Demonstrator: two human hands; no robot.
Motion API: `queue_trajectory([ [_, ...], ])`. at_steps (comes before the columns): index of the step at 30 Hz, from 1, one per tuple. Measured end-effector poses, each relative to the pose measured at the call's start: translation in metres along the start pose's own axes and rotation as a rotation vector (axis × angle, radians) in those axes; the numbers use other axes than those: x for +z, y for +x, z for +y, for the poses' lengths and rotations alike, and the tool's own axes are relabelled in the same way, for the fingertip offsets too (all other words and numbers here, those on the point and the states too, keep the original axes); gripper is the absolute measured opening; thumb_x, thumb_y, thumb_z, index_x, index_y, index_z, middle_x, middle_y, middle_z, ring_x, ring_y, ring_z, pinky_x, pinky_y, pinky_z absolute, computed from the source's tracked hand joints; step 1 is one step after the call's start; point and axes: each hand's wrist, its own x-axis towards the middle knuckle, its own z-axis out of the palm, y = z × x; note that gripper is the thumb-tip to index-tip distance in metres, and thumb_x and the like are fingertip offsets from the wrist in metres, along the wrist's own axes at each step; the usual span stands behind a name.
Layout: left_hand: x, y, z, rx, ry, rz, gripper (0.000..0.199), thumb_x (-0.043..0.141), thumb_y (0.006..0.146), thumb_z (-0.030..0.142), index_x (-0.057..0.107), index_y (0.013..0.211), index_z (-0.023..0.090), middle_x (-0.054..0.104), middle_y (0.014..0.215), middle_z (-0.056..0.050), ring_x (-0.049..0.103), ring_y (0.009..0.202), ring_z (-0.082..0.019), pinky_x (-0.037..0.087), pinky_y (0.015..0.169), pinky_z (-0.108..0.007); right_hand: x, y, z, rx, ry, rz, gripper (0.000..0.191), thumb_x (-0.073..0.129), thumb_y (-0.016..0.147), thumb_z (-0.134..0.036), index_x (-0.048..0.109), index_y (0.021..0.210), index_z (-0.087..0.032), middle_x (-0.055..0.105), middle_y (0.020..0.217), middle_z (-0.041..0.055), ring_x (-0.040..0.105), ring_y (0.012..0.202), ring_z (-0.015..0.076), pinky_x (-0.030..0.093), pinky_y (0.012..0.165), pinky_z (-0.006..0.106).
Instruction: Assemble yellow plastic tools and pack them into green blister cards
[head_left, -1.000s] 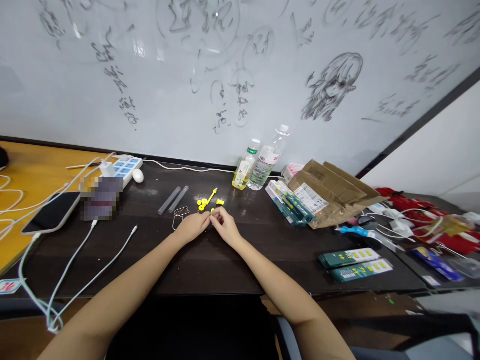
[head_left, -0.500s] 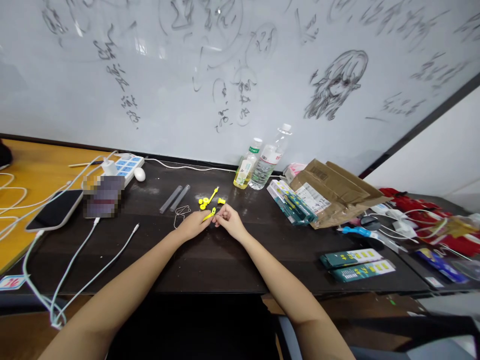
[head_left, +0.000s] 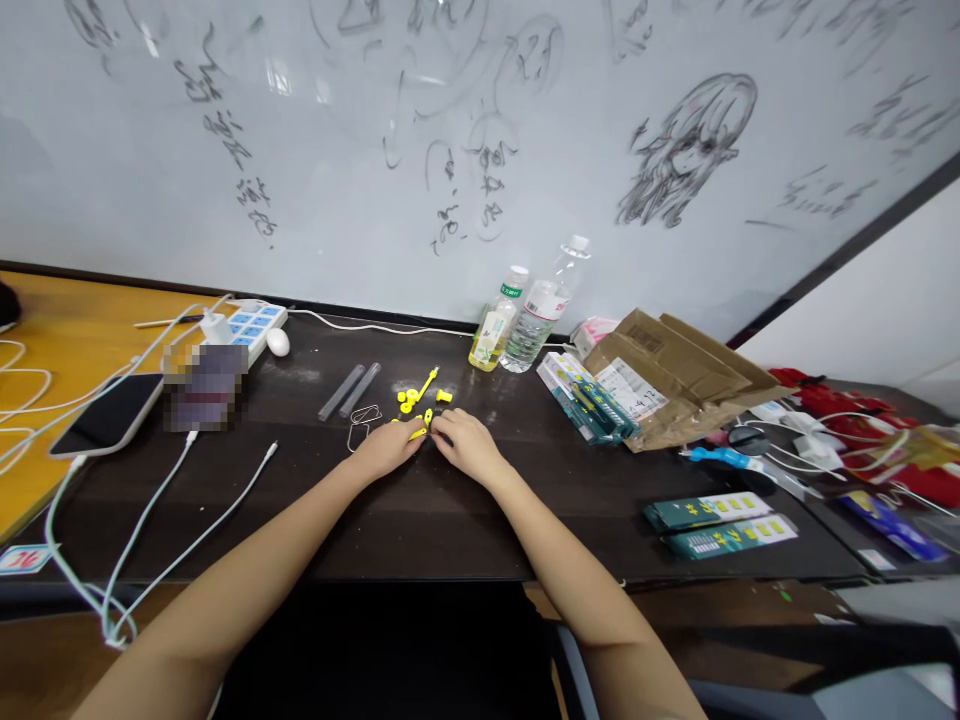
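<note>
Table (head_left: 439, 535) | 2 clear tubes (head_left: 361, 391) | left hand (head_left: 385, 449) pinching 1 yellow piece (head_left: 418, 433) | right hand (head_left: 471, 446): grip unclear

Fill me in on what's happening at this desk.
A person has both hands close together over the dark table. The left hand holds a small yellow piece; the right hand is right beside it, though what it grips, if anything, is hidden. More yellow parts lie loose just beyond, with two clear tubes to their left.
</note>
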Motion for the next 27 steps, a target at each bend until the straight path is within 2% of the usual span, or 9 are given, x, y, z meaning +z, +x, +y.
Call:
queue_trajectory([
  [4, 0.002, 0.001, -0.003, 0.009, -0.079, 0.023, 0.017, 0.043, 0.089, 0.029, 0.055, 0.097, 0.021, 0.067, 0.087, -0.007, 0.064, 0.081, -0.022, 0.042, 0.072, -0.026, 0.000, 0.000, 0.004, 0.025, 0.076, -0.021, 0.011, 0.053, 0.085, -0.015, 0.053, 0.075, -0.021, 0.055, 0.076, 0.0021, 0.046, 0.077, 0.0172, 0.035, 0.068, 0.027],
  [11, 0.002, 0.003, -0.007, 0.039, -0.135, 0.008, 0.018, 0.045, 0.086, 0.031, 0.058, 0.083, 0.019, 0.065, 0.081, -0.005, 0.060, 0.076, -0.019, 0.041, 0.071, -0.026, 0.004, 0.002, 0.009, 0.079, 0.274, 0.017, 0.013, 0.055, 0.084, -0.017, 0.052, 0.071, -0.020, 0.052, 0.072, -0.0003, 0.047, 0.072, 0.0145, 0.036, 0.066, 0.025],
  [17, -0.003, 0.000, 0.001, 0.019, -0.142, -0.022, 0.017, 0.048, 0.082, 0.025, 0.060, 0.071, 0.019, 0.063, 0.069, -0.003, 0.056, 0.066, -0.018, 0.039, 0.066, -0.025, 0.003, 0.001, 0.004, 0.008, 0.206, 0.013, 0.010, 0.051, 0.085, -0.015, 0.055, 0.078, -0.021, 0.055, 0.076, 0.0009, 0.048, 0.076, 0.0157, 0.036, 0.069, 0.025],
  [21, -0.006, 0.000, 0.001, 0.020, -0.179, -0.026, 0.022, 0.042, 0.084, 0.024, 0.060, 0.072, 0.019, 0.063, 0.072, -0.004, 0.057, 0.069, -0.018, 0.039, 0.069, -0.026, 0.000, 0.001, 0.005, -0.043, 0.137, -0.020, 0.010, 0.054, 0.086, -0.018, 0.054, 0.076, -0.021, 0.057, 0.077, 0.0016, 0.047, 0.076, 0.0165, 0.037, 0.069, 0.026],
  [27, -0.009, -0.001, -0.003, 0.054, -0.168, -0.107, 0.027, 0.039, 0.088, 0.027, 0.063, 0.078, 0.019, 0.067, 0.081, -0.005, 0.060, 0.078, -0.019, 0.041, 0.076, -0.027, -0.004, 0.002, 0.007, -0.104, 0.139, -0.044, 0.015, 0.051, 0.090, -0.022, 0.055, 0.076, -0.021, 0.058, 0.079, 0.0032, 0.047, 0.077, 0.0171, 0.037, 0.071, 0.028],
])
